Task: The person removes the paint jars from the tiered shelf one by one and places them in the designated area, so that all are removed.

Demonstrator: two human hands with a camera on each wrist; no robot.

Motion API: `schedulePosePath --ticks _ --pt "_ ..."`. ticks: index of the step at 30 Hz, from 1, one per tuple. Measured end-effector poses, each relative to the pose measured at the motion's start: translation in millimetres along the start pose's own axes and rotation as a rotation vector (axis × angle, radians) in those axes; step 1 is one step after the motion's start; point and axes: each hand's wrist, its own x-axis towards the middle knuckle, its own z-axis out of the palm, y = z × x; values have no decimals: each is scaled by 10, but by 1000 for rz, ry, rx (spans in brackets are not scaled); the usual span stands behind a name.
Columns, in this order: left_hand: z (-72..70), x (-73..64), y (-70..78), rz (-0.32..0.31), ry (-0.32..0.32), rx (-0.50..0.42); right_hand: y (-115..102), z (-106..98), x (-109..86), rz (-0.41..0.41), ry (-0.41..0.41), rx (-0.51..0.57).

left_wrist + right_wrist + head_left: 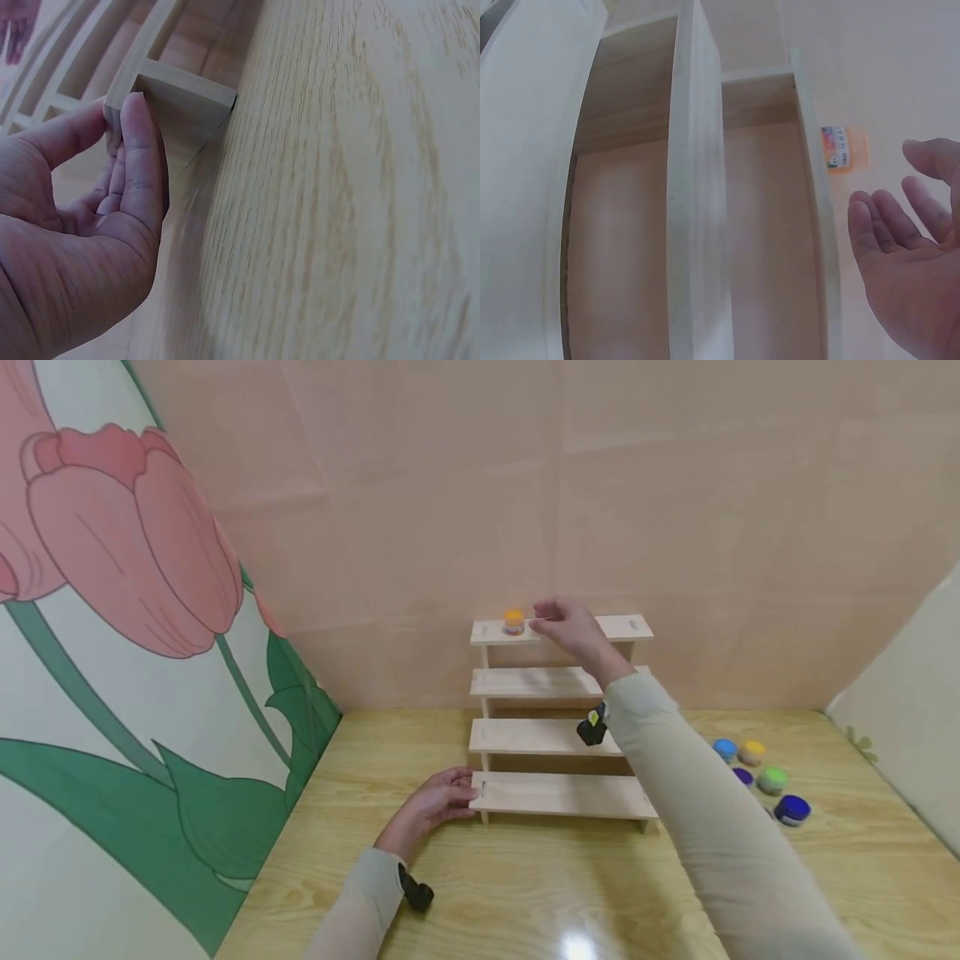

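A pale wooden rack with several stepped shelves [562, 794] stands on the table in the head view. My left hand [438, 802] pinches the left end of its lowest shelf; in the left wrist view, thumb and fingers lie on either side of the board's end [114, 120]. On the top shelf, towards its left, sits a small orange-lidded jar [513, 622]. Just right of that jar is my right hand [572, 628], apart from it. The right wrist view shows the right fingers [889, 225] loosely bent, with nothing between them and the orange jar [844, 149] beyond.
Several small jars with coloured lids stand on the table at the right, among them a light blue jar [724, 749], a green jar [772, 780] and a dark blue jar [792, 810]. A pinkish backdrop [420, 527] hangs behind the rack. On the left is a tulip-patterned wall [135, 543].
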Motion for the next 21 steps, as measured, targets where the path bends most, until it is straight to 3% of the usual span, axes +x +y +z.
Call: schedulePosePath --ticks 21 --pt "44 -9 -25 -16 -17 15 -5 112 104 25 -13 -28"
